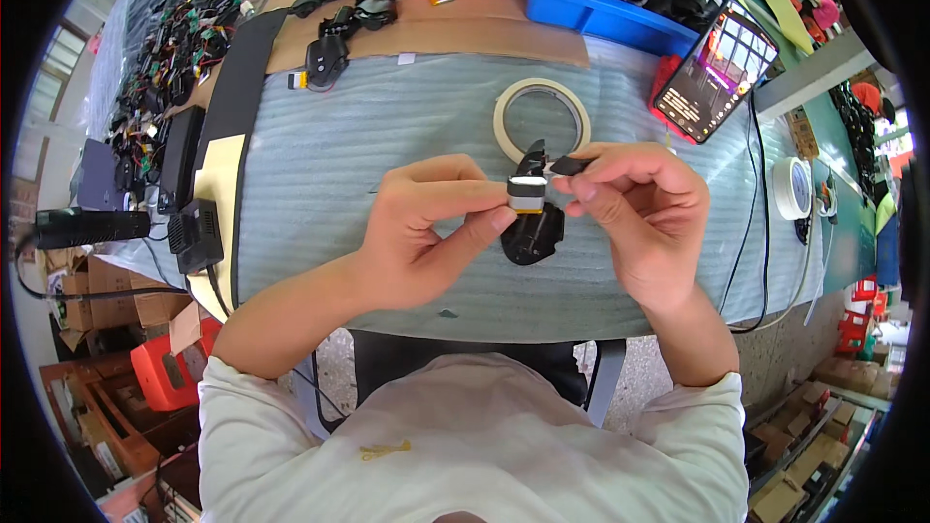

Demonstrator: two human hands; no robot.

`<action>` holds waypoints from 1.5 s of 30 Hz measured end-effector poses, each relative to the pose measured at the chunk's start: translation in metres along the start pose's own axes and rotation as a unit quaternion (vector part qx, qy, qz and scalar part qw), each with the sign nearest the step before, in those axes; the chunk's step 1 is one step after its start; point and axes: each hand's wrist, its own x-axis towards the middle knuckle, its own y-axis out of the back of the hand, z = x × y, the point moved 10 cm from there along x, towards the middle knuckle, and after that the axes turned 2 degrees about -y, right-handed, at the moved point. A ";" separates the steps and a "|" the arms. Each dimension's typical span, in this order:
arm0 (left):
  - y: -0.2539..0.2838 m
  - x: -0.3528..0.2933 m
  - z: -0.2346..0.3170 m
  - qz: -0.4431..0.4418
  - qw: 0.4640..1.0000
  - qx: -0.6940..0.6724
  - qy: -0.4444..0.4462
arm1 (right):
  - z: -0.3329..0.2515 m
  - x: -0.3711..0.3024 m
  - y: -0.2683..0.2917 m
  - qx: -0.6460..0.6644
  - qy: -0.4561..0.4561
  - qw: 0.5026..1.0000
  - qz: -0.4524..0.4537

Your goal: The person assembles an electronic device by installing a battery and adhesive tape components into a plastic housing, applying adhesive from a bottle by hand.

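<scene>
The left hand (417,223) had its thumb and forefinger brought close together at the near left edge of a small silver battery (526,199), with only a narrow gap between the fingertips, and seemed to have hold of it. The battery lay over the table's middle, with a dark band across it and an amber strip along its lower edge, just above the rounded end of a black device (532,240). The right hand (651,213) pinched a small black piece (570,166) between thumb and fingertips, just beside the battery (whether that piece was joined to the device could not be told).

Good handling here probably called for the left fingers to steady the battery by its edges, since a soft cell could dent under a hard squeeze. The right hand was best used lightly, drawing straight rather than twisting, so that nothing thin between the two would be strained. A roll of tape (502,126) lay just beyond the fingers on the pale table covering (407,116), so small, low movements would have suited the space.
</scene>
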 end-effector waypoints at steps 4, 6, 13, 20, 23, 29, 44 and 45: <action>-0.001 0.000 0.007 -0.009 0.999 0.025 -0.040 | -0.002 -0.001 0.002 -0.012 0.008 1.000 0.014; -0.002 -0.003 0.009 -0.002 0.998 0.030 -0.048 | -0.001 -0.001 0.000 -0.023 0.016 1.000 0.002; -0.002 0.001 0.016 -0.010 0.994 0.062 -0.084 | -0.001 -0.003 -0.012 -0.052 0.026 0.997 -0.055; -0.001 0.000 0.004 -0.009 0.998 0.000 -0.061 | -0.014 -0.002 -0.020 -0.126 0.080 0.988 -0.035; 0.001 -0.002 -0.003 0.002 0.999 0.000 -0.051 | -0.007 0.000 -0.017 -0.094 0.047 0.994 -0.011; -0.015 -0.003 0.036 -0.008 0.944 0.256 -0.206 | -0.005 -0.002 -0.016 -0.218 0.096 0.971 0.000; -0.005 0.002 0.006 -0.009 0.996 0.040 -0.074 | -0.030 -0.014 -0.030 -0.262 0.228 0.938 -0.006; -0.004 0.001 0.003 -0.007 0.998 0.024 -0.058 | -0.032 -0.011 -0.032 -0.257 0.222 0.940 -0.021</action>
